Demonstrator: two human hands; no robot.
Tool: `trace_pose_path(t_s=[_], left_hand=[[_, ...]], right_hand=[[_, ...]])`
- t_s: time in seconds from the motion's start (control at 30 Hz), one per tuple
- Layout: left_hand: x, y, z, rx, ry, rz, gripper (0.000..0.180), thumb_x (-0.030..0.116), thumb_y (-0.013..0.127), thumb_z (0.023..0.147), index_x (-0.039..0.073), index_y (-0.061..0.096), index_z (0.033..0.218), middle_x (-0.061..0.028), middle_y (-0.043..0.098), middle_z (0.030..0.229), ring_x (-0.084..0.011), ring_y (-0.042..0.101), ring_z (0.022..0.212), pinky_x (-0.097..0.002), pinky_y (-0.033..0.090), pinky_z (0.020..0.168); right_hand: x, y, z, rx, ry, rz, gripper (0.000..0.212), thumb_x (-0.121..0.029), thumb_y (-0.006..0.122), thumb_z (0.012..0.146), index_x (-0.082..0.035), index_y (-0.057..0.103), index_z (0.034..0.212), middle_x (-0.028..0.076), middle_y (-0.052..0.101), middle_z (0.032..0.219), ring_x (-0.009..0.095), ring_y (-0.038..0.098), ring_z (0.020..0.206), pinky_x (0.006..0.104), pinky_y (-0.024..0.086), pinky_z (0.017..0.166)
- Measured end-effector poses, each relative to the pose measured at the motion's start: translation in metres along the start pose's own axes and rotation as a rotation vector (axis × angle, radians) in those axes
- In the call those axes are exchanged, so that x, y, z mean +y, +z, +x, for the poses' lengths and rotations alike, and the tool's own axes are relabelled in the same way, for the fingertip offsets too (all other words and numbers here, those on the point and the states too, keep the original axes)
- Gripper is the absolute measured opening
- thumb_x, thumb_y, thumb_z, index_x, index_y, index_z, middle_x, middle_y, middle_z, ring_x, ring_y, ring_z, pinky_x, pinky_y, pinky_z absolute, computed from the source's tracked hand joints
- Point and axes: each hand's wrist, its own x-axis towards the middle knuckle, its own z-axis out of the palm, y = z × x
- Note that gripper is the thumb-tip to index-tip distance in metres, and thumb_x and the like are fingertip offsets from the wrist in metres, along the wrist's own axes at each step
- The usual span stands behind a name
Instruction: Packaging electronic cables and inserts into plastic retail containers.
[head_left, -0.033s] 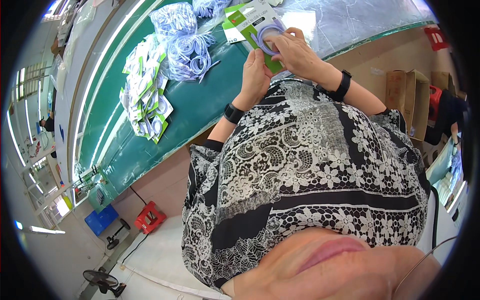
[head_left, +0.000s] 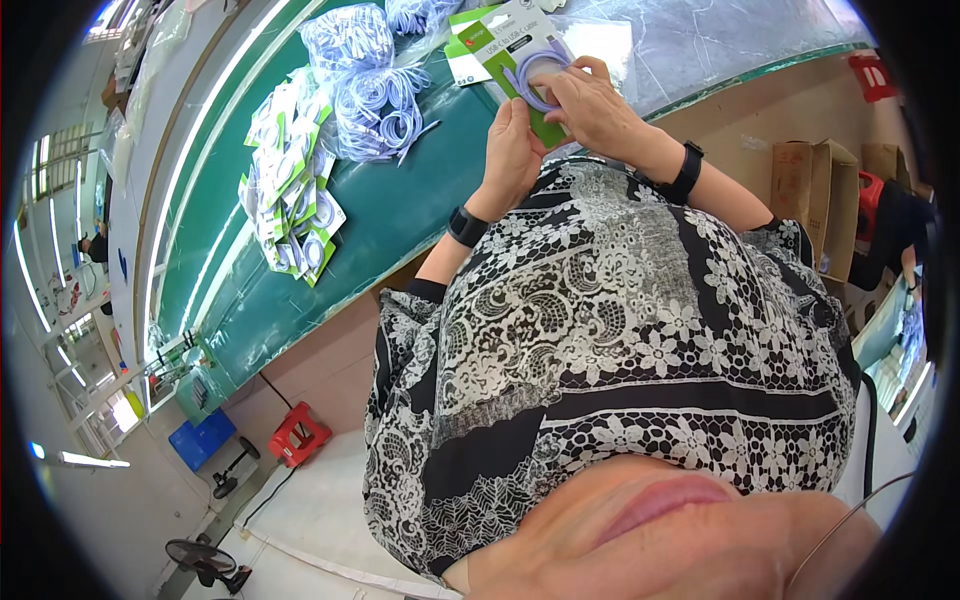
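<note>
My left hand (head_left: 512,155) grips the lower left edge of a white and green packaging card (head_left: 513,33), thumb on its front. Against the card's face lies a coiled lilac cable (head_left: 523,72). My right hand (head_left: 600,112) has its fingers closed at the coil's right side, pressing it to the card; the fingertips are partly hidden. Left of my hands, a heap of carded cables (head_left: 292,185) is spread on the green table (head_left: 390,205). Beside that heap sits a pile of loose coiled lilac cables (head_left: 375,105), with a bagged bundle (head_left: 345,40) behind.
More cards (head_left: 465,68) lie under and behind the held one, near a clear plastic sheet (head_left: 690,50) on the right. The table's near edge runs just before my body. Cardboard boxes (head_left: 805,190) stand at the right, and a red stool (head_left: 300,435) is below the table at left.
</note>
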Motion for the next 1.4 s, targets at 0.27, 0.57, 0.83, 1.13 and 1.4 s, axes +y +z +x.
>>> trace_pose_path(t_s=[0.27,0.57,0.83,1.13,1.4], left_hand=[[-0.002,-0.011,0.004,-0.035,-0.007,0.07,0.029,0.023,0.03,0.103,0.001,0.044,0.114,-0.011,0.055,0.112,-0.0226,0.061,0.101,-0.0406,0.055,0.086],[0.041,0.031,0.006,-0.11,0.139,0.15,0.033,0.023,0.027,0.103,0.001,0.04,0.123,-0.0133,0.053,0.121,-0.0253,0.058,0.108,-0.0449,0.052,0.092],[0.045,0.014,0.016,-0.025,0.008,0.06,0.033,0.012,0.054,0.093,0.007,0.043,0.124,-0.0107,0.057,0.115,-0.0291,0.059,0.105,-0.054,0.052,0.089],[0.047,-0.033,-0.011,0.183,0.009,-0.051,0.035,0.014,0.052,0.095,0.011,0.041,0.128,-0.0093,0.052,0.126,-0.0303,0.056,0.113,-0.054,0.049,0.09],[0.055,-0.031,-0.058,0.341,-0.014,0.011,0.038,0.016,0.053,0.094,0.009,0.041,0.13,-0.0108,0.051,0.13,-0.0316,0.052,0.119,-0.0519,0.046,0.095]], right_hand=[[0.007,0.013,-0.015,-0.036,-0.019,-0.028,0.035,-0.014,0.067,0.079,-0.008,0.053,0.11,0.006,0.06,0.087,0.023,0.059,0.087,0.0417,0.031,0.098],[0.009,-0.021,0.012,0.172,0.449,0.597,0.045,-0.024,0.065,0.086,-0.003,0.049,0.122,0.012,0.06,0.106,0.021,0.059,0.092,0.0343,0.048,0.078],[0.047,0.009,0.014,0.149,0.468,0.46,0.035,-0.025,0.063,0.086,-0.001,0.055,0.11,0.013,0.064,0.089,0.019,0.061,0.081,0.0319,0.048,0.072],[0.186,0.049,-0.081,-0.152,0.535,0.154,0.016,-0.018,0.061,0.083,-0.003,0.065,0.087,0.011,0.064,0.075,0.021,0.061,0.07,0.0317,0.048,0.066],[0.132,0.129,-0.116,-0.114,0.756,-0.097,0.012,-0.018,0.057,0.085,-0.008,0.058,0.092,0.013,0.062,0.095,0.035,0.06,0.088,0.0423,0.049,0.073]])
